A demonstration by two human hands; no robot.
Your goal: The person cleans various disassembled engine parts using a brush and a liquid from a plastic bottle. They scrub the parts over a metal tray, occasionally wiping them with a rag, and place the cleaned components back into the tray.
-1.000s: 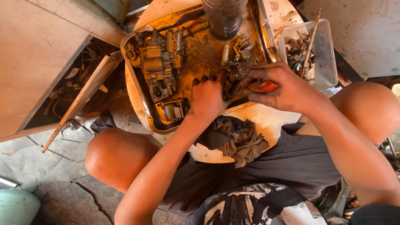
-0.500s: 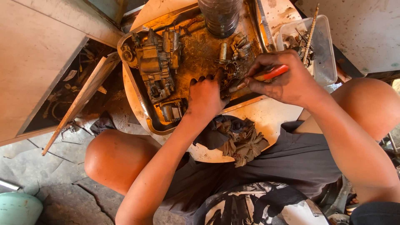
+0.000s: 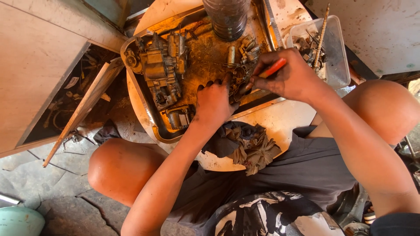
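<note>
My left hand (image 3: pixel 213 102) is closed on a small greasy metal part (image 3: pixel 238 78) at the near side of an oily metal tray (image 3: pixel 144 102). My right hand (image 3: pixel 286 78) grips a red-handled screwdriver (image 3: pixel 272 68), its shaft angled down-left onto that part beside my left fingers. A large dirty carburetor body (image 3: pixel 161 70) lies in the left of the tray, a smaller housing (image 3: pixel 178 117) below it. Loose small metal pieces (image 3: pixel 245 49) sit just above my hands.
A dark ribbed cylinder (image 3: pixel 226 17) stands at the tray's far edge. A clear plastic box (image 3: pixel 337 57) of small parts with a long rod sits at right. A crumpled rag (image 3: pixel 247 144) lies on the round white table (image 3: pixel 280 122). My bare knees flank the table; an open cabinet (image 3: pixel 65 96) is left.
My right hand has lifted and tilted the screwdriver, so its red handle now points up-right and the tip rests on the part. The left hand stays in place.
</note>
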